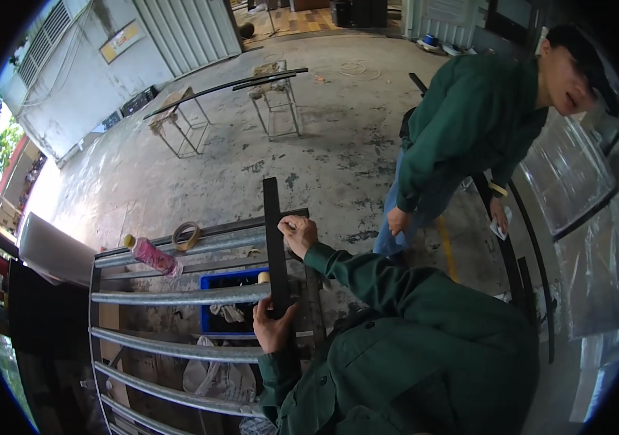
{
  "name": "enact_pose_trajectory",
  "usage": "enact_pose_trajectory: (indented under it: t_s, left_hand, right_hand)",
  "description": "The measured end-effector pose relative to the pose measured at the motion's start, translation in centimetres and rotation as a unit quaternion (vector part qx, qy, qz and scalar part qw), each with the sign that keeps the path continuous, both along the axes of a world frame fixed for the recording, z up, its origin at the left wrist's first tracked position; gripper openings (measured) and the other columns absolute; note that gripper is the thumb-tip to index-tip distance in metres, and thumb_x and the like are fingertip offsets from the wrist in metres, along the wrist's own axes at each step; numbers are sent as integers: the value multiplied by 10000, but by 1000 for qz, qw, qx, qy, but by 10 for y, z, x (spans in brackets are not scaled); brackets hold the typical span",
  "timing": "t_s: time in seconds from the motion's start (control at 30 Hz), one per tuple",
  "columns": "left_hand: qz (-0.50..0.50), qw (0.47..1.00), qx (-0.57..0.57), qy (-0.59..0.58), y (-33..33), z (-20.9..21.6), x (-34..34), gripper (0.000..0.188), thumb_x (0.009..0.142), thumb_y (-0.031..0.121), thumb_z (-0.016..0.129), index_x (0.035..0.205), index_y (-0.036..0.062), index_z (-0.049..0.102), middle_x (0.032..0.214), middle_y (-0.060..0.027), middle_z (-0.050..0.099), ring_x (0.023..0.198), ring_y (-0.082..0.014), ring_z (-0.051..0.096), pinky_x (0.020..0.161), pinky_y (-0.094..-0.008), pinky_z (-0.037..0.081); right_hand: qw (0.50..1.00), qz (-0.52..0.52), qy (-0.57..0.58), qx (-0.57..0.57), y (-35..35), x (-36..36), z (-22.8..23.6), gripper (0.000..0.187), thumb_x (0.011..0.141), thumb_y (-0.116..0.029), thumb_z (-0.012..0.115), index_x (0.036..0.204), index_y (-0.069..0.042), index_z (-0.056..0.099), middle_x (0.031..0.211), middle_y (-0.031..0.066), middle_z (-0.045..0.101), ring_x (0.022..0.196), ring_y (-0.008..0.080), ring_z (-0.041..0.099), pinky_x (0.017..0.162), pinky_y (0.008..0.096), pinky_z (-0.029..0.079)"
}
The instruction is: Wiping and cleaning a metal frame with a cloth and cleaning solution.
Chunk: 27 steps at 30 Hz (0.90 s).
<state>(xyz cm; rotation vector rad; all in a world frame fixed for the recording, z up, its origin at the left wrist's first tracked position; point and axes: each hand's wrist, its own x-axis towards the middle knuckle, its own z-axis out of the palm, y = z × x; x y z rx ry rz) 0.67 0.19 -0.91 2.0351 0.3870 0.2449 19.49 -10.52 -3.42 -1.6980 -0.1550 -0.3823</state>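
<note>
A flat black bar is held over the right end of a slatted metal rack, set across the slats, with its far tip reaching past the rack's far edge. The bar's near end is grasped by the left hand, its thumb and fingers placed on opposite edges. Farther up, the bar's right edge is met by the curled fingers of the right hand; whether it is gripped there cannot be told.

Left of the bar, the rack's far slats are taken up by a roll of tape and a pink bottle with a yellow cap, lying tilted. Beneath the slats, a blue crate is partly covered by them, as is a pale plastic bag. Beyond the rack, long dark strips are laid across two stools.

The space to the right is occupied by a co-worker in a green jacket, bent forward. A white cloth is held by the co-worker beside a long dark rail. Behind, sheets wrapped in clear plastic are stacked upright.
</note>
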Motion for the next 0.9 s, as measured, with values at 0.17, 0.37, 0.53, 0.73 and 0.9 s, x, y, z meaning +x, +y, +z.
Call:
enact_pose_trajectory:
  t_s: [0.17, 0.37, 0.53, 0.73, 0.9]
  left_hand:
    - [12, 1000, -24, -7, 0, -5, -3, 520, 606, 214, 780, 1038, 11, 574, 905, -90, 534, 839, -219, 549, 752, -326, 451]
    - [8, 1000, -5, 1, -1, 0, -3, 528, 596, 231, 787, 1033, 16, 582, 898, -89, 536, 831, -220, 551, 742, -330, 453]
    - [12, 1000, -13, 3, -6, 6, 0, 532, 598, 241, 786, 1036, 18, 583, 918, -97, 546, 851, -227, 556, 747, -331, 451]
    - [7, 1000, 8, 6, 1, -2, 6, 534, 598, 239, 788, 1037, 18, 578, 921, -93, 544, 850, -223, 545, 755, -339, 450]
    - [4, 1000, 21, -13, -2, 2, 4, 536, 557, 234, 809, 1004, 45, 582, 853, -77, 526, 789, -203, 529, 706, -323, 449]
  right_hand:
    - [999, -21, 30, -32, 7, 12, -3, 207, 803, -211, 521, 689, -44, 565, 603, 148, 548, 578, 292, 570, 520, 358, 425]
    - [1000, 6, 3, -29, 1, -10, 4, 146, 773, -105, 521, 644, -38, 512, 549, 77, 510, 499, 195, 548, 477, 298, 404]
    - [998, 4, 61, -20, 0, 5, 2, 169, 802, -160, 564, 711, -18, 551, 599, 65, 535, 530, 153, 513, 510, 288, 398]
    - [1000, 15, -3, -18, 5, 1, -8, 117, 764, -124, 551, 694, -30, 555, 585, 96, 547, 519, 215, 558, 487, 321, 408]
    - [996, -40, -60, -46, 6, 17, -21, 196, 800, -201, 561, 693, -37, 559, 567, 128, 534, 516, 250, 556, 479, 340, 407]
